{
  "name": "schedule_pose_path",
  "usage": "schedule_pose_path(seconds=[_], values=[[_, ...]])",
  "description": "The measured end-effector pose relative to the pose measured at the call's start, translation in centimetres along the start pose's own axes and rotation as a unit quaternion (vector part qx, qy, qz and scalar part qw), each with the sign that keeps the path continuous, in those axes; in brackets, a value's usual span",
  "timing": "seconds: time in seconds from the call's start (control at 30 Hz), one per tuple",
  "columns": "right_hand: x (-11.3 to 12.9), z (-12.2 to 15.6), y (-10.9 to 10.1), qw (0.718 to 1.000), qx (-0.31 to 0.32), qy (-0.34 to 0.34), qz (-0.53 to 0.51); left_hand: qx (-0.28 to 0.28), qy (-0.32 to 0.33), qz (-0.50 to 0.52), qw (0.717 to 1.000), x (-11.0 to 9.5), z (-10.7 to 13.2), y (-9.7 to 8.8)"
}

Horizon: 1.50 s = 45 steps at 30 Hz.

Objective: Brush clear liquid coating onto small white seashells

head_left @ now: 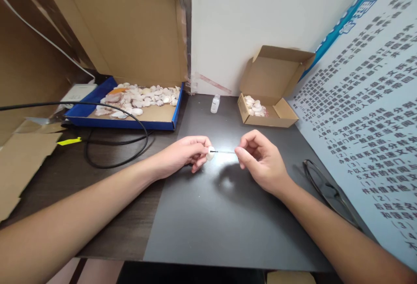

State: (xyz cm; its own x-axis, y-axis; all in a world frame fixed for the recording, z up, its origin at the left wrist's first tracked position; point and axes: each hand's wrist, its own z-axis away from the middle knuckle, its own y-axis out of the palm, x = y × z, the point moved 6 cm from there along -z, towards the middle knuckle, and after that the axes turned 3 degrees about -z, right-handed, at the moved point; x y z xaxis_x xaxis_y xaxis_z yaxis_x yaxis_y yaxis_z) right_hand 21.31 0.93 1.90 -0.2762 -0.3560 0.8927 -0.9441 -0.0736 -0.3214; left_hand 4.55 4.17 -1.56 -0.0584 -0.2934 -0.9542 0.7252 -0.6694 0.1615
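1. Left hand (pixel 193 150) is out over the desk with a small white shell (pixel 210 155) pinched between thumb and fingers. So that's where the shell is: off the desktop, roughly mid-view, just left of the other hand.
2. Right hand (pixel 260 160) has thumb and fingertips pressed together on the end of a thin stick (pixel 225 152), held pretty much level. The dark tip points left and meets the shell, though it's too small to tell exactly what the tip is.
3. Both hands are above a dark gray mat (pixel 195 227), which covers part of a dark wood-look desk (pixel 125 238).
4. Past the hands there's a little glass bottle (pixel 215 104) standing upright near the white wall (pixel 234 19).
5. Back left: a blue tray (pixel 130 125) with a pile of loose shells (pixel 146 97) in it, big brown lid standing up behind.
6. Back right: a small cardboard box (pixel 273 122), lid up, more shells (pixel 254 106) on its left side.
7. Other stuff: black cable (pixel 48 103) looping in front of the tray, a yellow strip (pixel 69 141) by it, glasses (pixel 314 179) beside my right forearm, big printed poster (pixel 355 119) along the right.
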Motion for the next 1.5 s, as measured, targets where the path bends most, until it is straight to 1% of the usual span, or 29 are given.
schedule_pose_path(seconds=[0.1, 0.17, 0.27, 0.33, 0.5, 0.67, 0.87, 1.03, 1.23, 1.4, 1.5], values=[[0.1, 0.0, 0.07, 0.999, 0.007, -0.003, 0.044, 0.0, 0.002, 0.008, 1.0, 0.0, 0.0, 0.01], [0.23, -0.02, 0.02, 0.998, 0.004, -0.008, 0.054, -0.003, 0.002, 0.01, 1.0, 0.02, 0.01, -0.05], [0.27, -0.03, -0.16, 1.0, -0.011, -0.013, 0.026, -0.003, 0.001, 0.012, 1.0, 0.04, 0.01, -0.11], [0.17, -0.04, -0.11, 1.0, -0.008, -0.01, 0.017, 0.0, 0.002, 0.014, 1.0, 0.04, -0.02, -0.11], [0.15, -0.08, 0.0, 0.998, 0.007, -0.006, 0.059, -0.001, 0.002, 0.014, 1.0, 0.13, -0.16, -0.12], [0.21, 0.06, -0.21, 1.0, -0.006, -0.008, 0.013, -0.001, -0.001, 0.012, 1.0, 0.13, -0.12, -0.1], [0.13, 0.02, -0.04, 0.998, 0.006, -0.001, 0.062, -0.006, 0.0, 0.016, 1.0, 0.06, -0.07, -0.09], [0.12, 0.05, -0.13, 1.0, -0.005, -0.003, 0.016, -0.006, 0.0, 0.016, 1.0, 0.07, -0.05, -0.09], [0.22, -0.08, -0.02, 0.998, 0.005, -0.004, 0.064, -0.004, 0.008, 0.014, 1.0, -0.07, 0.02, -0.06], [0.27, 0.09, -0.2, 1.0, -0.007, -0.006, 0.018, -0.001, 0.006, 0.017, 1.0, -0.06, 0.02, -0.05], [0.16, 0.12, 0.01, 0.999, 0.008, 0.002, 0.042, 0.001, 0.007, 0.018, 1.0, -0.12, 0.04, -0.01]])
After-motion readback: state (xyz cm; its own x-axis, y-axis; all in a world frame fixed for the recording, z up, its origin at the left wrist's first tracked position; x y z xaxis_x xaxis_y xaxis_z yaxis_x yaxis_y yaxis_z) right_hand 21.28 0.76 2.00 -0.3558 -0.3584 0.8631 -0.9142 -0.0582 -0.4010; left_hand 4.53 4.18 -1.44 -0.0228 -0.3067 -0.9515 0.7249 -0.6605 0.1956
